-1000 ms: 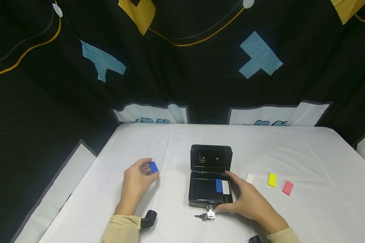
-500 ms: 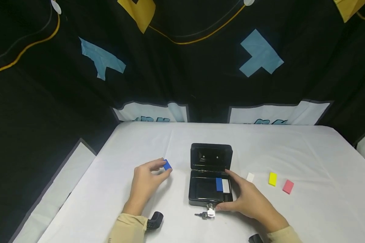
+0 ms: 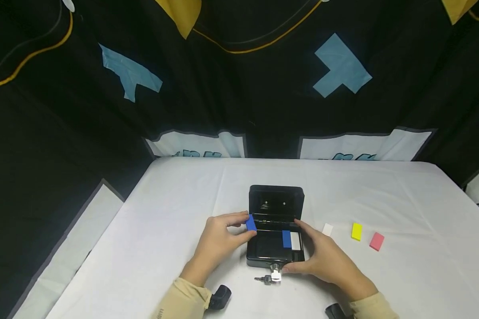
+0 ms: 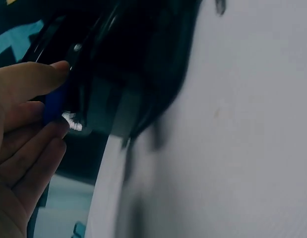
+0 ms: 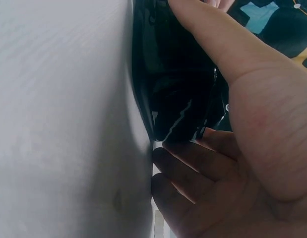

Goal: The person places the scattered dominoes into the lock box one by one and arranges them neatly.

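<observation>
In the head view a small black cash box stands with its lid raised. A blue block and a white block lie side by side at the right of its inside. My left hand pinches another blue block between thumb and fingertips, over the box's left edge. Around the right end of the box, my right hand grips with the thumb at the front and fingers toward the hinge. The right wrist view shows that hand's fingers against the box's dark side.
Keys hang from the lock at the front of the box. To the right lie a white block, partly behind my right hand, a yellow block and a pink block on the white tablecloth.
My left hand has carried the blue block rightward from the left of the table to the box's left edge. The right hand has kept its grip on the box.
</observation>
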